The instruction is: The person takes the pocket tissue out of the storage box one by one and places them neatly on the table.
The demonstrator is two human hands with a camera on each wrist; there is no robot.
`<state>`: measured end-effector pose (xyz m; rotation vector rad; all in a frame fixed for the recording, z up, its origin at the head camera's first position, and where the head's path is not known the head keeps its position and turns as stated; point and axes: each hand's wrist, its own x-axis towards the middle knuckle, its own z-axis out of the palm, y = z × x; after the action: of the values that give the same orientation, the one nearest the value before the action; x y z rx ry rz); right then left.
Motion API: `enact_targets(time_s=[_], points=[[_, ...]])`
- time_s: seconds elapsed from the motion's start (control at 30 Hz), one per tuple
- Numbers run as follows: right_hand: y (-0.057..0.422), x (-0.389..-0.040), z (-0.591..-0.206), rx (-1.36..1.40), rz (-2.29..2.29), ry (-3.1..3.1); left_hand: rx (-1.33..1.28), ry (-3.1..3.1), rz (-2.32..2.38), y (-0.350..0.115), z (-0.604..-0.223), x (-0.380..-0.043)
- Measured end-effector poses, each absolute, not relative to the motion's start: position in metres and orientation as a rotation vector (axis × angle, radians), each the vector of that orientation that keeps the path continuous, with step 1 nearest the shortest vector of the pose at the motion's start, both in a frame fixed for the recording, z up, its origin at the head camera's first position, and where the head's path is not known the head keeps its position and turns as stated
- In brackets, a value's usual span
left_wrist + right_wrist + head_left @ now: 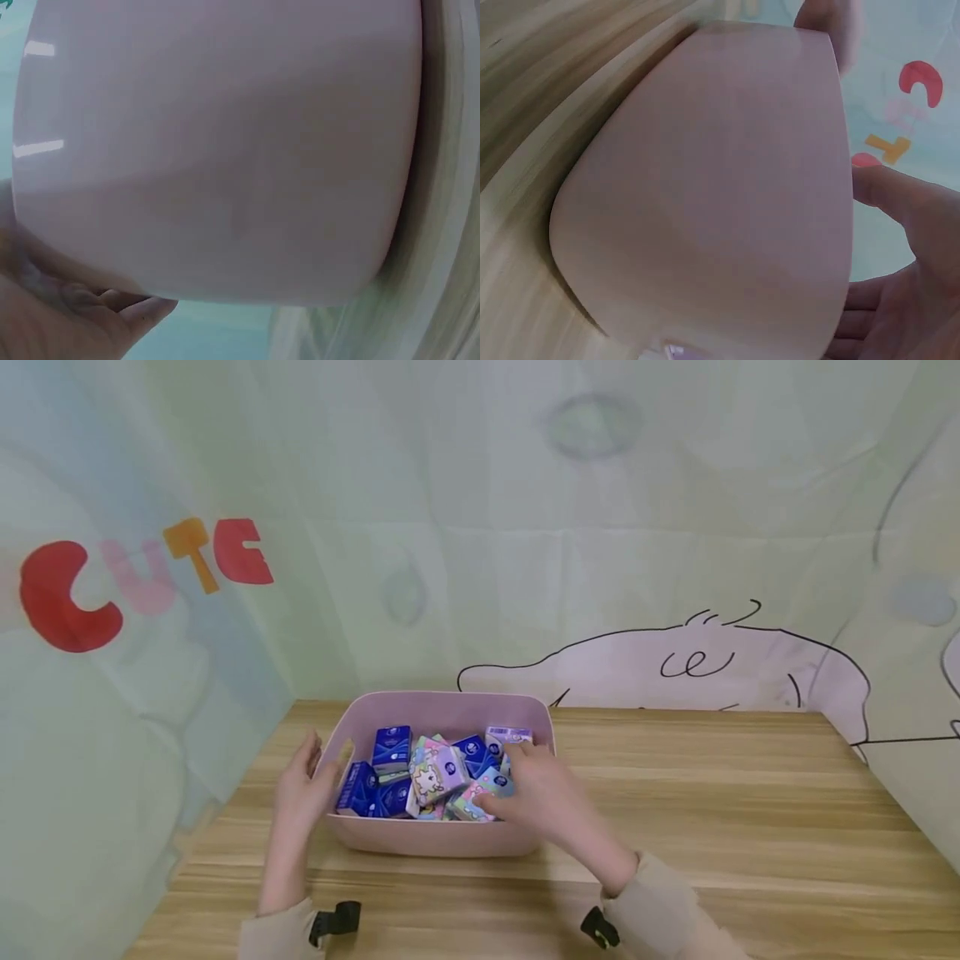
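A pink plastic bin (435, 837) holds several small tissue packs, some dark blue (392, 748), others pastel with cartoon prints (438, 774). At the bin's left end my left hand (300, 789) holds the rim, with the thumb over the inner side and the fingers outside. My right hand (543, 793) reaches over the right end into the bin, thumb and fingers spread above a pastel pack (472, 795). Its fingertips are partly behind the rim in the right wrist view, so contact with a pack cannot be told. The left wrist view shows mostly the bin's outer wall (225, 150).
The bin stands on a wood-grain table (712, 802), which extends to its right. Behind and to the left hangs a printed curtain (450, 568) with coloured letters (71, 597) and a cartoon outline. Dark straps (337, 920) are at both sleeve cuffs.
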<state>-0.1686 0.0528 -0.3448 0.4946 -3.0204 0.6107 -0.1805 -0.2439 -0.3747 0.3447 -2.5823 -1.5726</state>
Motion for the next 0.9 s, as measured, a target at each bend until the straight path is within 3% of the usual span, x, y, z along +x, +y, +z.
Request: enact_targets(time_s=[0.9], points=[[0.024, -0.188, -0.361, 0.525, 0.48, -3.168, 0.332, -2.399, -1.915, -0.241, -0.384, -0.183]])
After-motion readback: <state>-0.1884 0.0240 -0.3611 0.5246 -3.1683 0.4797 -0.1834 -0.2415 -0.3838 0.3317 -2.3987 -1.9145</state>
